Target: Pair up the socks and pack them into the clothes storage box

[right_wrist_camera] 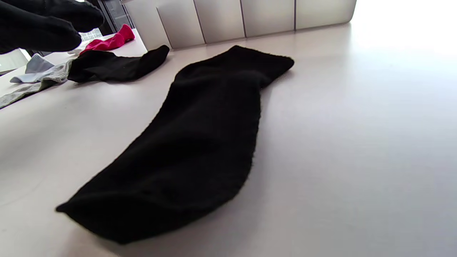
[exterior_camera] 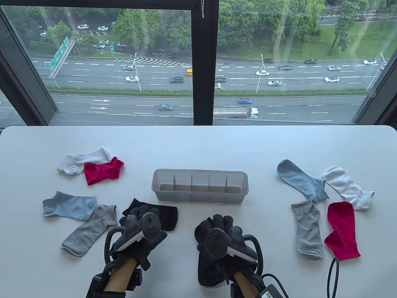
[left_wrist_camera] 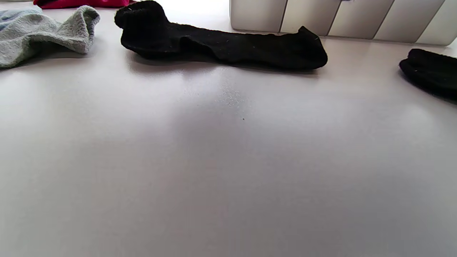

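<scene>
Right hand (exterior_camera: 223, 239) fingers rest relaxed over one black sock (right_wrist_camera: 200, 142); left hand (exterior_camera: 139, 229) fingers hover relaxed above its mate (left_wrist_camera: 221, 46). Box (exterior_camera: 200, 186) sits just beyond. Align cuffs before stacking.

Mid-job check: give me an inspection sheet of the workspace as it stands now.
Surface: white table, bare at the far edge.
Job's things: storage box with empty compartments; black sock under the left hand; second black sock flat under the right hand; white, red, blue and grey socks left and right.
Clutter: nothing seen.
Grippers: left hand and right hand over the black socks; grip cannot be told.
Cables: black cable at the near right edge.
Surroundings: window overlooking a road.
</scene>
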{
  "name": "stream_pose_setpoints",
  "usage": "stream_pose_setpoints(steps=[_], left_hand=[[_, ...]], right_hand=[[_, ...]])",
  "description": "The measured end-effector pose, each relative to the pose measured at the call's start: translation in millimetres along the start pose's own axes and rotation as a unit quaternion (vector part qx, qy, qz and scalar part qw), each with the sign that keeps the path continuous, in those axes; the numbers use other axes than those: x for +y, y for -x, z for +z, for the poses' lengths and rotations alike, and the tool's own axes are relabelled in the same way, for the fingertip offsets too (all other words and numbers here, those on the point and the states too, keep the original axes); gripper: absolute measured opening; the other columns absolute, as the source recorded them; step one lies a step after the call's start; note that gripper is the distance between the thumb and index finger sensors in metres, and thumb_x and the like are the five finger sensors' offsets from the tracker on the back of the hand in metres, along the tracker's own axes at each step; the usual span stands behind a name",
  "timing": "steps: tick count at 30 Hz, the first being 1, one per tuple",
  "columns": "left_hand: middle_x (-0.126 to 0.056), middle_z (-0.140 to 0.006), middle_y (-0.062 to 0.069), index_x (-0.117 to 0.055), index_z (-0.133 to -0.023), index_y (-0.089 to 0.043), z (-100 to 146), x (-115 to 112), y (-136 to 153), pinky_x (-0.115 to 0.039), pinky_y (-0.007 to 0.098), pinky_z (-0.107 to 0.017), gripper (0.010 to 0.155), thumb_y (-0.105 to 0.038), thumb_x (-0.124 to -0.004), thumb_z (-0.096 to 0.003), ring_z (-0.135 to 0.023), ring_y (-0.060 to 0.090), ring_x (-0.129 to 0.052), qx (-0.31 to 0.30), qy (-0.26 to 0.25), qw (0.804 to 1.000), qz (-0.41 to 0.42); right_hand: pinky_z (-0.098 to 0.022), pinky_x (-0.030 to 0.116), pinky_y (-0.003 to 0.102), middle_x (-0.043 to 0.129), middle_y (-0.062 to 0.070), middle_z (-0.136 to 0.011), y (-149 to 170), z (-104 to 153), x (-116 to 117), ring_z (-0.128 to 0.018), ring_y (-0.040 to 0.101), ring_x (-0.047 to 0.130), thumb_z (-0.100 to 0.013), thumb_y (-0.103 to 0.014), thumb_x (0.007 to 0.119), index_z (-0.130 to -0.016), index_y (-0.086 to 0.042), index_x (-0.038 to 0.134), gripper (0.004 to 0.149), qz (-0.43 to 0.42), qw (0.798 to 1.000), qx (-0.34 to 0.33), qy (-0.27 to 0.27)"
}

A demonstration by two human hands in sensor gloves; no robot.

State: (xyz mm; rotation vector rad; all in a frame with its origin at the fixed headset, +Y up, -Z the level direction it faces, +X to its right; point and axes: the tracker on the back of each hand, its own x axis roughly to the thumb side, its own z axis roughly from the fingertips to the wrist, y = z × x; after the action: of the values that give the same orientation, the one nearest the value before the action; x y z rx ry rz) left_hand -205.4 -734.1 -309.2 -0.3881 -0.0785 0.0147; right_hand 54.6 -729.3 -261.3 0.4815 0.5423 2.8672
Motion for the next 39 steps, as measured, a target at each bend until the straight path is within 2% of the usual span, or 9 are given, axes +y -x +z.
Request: stream_pose_setpoints(steps=[12, 16, 21, 26, 31, 33, 35, 37, 39], left_hand=[[-0.019, -0.119, 0.022, -0.019, -0.114, -0.016, -62.6, -13.1, -4.0, -0.036, 0.067, -0.078, 0.084, -0.060, -0.054, -0.0508, -0.108, 0.052, -0.028, 0.084, 0.120, 0.987, -0.068], [-0.075, -0.096, 0.012, -0.065, -0.097, -0.023, -52.5, 0.5, -11.5, -0.070, 0.057, -0.067, 0.044, -0.032, -0.069, -0.0548, -0.082, 0.037, -0.082, 0.067, 0.017, 0.994, -0.083], [-0.091, -0.080, 0.012, -0.063, -0.094, -0.013, -22.7, 18.9, -19.0, -0.086, 0.048, -0.050, 0.045, -0.029, -0.064, -0.0521, -0.061, 0.028, -0.100, -0.042, -0.027, 0.997, 0.056], [-0.089, -0.081, 0.011, -0.057, -0.096, -0.013, 24.8, 42.9, -44.4, -0.085, 0.049, -0.053, 0.046, -0.028, -0.059, -0.0521, -0.063, 0.026, -0.098, -0.185, -0.084, 0.957, 0.209], [-0.088, -0.084, 0.010, -0.057, -0.096, -0.017, 45.4, 35.2, -68.6, -0.084, 0.050, -0.056, 0.045, -0.028, -0.059, -0.0519, -0.068, 0.027, -0.098, -0.304, -0.096, 0.875, 0.365], [-0.087, -0.086, 0.011, -0.058, -0.095, -0.018, 46.5, 30.8, -71.2, -0.082, 0.053, -0.059, 0.044, -0.026, -0.060, -0.0517, -0.073, 0.030, -0.097, -0.323, -0.070, 0.848, 0.414], [-0.085, -0.091, 0.012, -0.057, -0.096, -0.019, 47.7, 28.8, -68.5, -0.079, 0.054, -0.062, 0.044, -0.025, -0.060, -0.0522, -0.079, 0.033, -0.094, -0.327, -0.052, 0.841, 0.428], [-0.085, -0.091, 0.013, -0.057, -0.096, -0.018, 46.8, 27.5, -61.1, -0.079, 0.054, -0.062, 0.044, -0.025, -0.060, -0.0526, -0.079, 0.034, -0.094, -0.300, -0.072, 0.854, 0.419], [-0.087, -0.089, 0.013, -0.058, -0.096, -0.016, 42.1, 25.2, -43.5, -0.081, 0.054, -0.060, 0.044, -0.025, -0.061, -0.0529, -0.075, 0.033, -0.097, -0.232, -0.100, 0.883, 0.396]], right_hand=[[-0.070, 0.023, 0.074, -0.002, 0.033, -0.114, 17.1, 3.1, -10.1, -0.099, 0.057, 0.000, -0.062, -0.050, 0.047, -0.114, -0.014, 0.010, 0.073, 0.062, 0.997, 0.029, 0.030], [-0.071, 0.024, 0.074, -0.002, 0.033, -0.114, 17.5, 3.9, -10.4, -0.099, 0.057, 0.001, -0.062, -0.050, 0.048, -0.114, -0.014, 0.011, 0.073, 0.055, 0.998, 0.025, 0.027], [-0.070, 0.024, 0.074, 0.008, 0.033, -0.117, 14.5, 4.1, -11.0, -0.101, 0.058, 0.007, -0.061, -0.050, 0.054, -0.115, -0.014, 0.016, 0.076, 0.054, 0.998, 0.020, 0.040], [-0.071, 0.025, 0.074, 0.013, 0.032, -0.119, 12.1, 6.0, -13.6, -0.103, 0.057, 0.010, -0.057, -0.055, 0.060, -0.114, -0.013, 0.013, 0.086, 0.046, 0.998, -0.001, 0.050], [-0.071, 0.023, 0.075, 0.008, 0.032, -0.119, 18.2, 12.2, -17.7, -0.104, 0.057, 0.010, -0.051, -0.062, 0.062, -0.113, -0.017, 0.004, 0.096, -0.082, 0.990, -0.067, 0.097], [-0.071, 0.023, 0.075, 0.007, 0.030, -0.119, 20.5, 13.7, -19.2, -0.104, 0.058, 0.009, -0.051, -0.062, 0.064, -0.112, -0.029, 0.006, 0.091, -0.158, 0.979, -0.098, 0.086], [-0.072, 0.025, 0.074, 0.018, 0.025, -0.122, 21.5, 14.3, -20.5, -0.105, 0.056, 0.013, -0.054, -0.052, 0.071, -0.109, -0.035, 0.041, 0.064, -0.218, 0.965, -0.107, 0.099], [-0.074, 0.035, 0.072, 0.043, 0.019, -0.123, 23.7, 15.2, -21.9, -0.108, 0.056, 0.034, -0.057, -0.045, 0.072, -0.098, -0.032, 0.060, 0.044, -0.241, 0.956, -0.087, 0.145], [-0.074, 0.047, 0.068, 0.073, 0.011, -0.110, 31.5, 17.2, -25.7, -0.103, 0.045, 0.067, -0.057, -0.042, 0.074, -0.096, -0.024, 0.061, 0.044, -0.252, 0.944, -0.063, 0.204]])
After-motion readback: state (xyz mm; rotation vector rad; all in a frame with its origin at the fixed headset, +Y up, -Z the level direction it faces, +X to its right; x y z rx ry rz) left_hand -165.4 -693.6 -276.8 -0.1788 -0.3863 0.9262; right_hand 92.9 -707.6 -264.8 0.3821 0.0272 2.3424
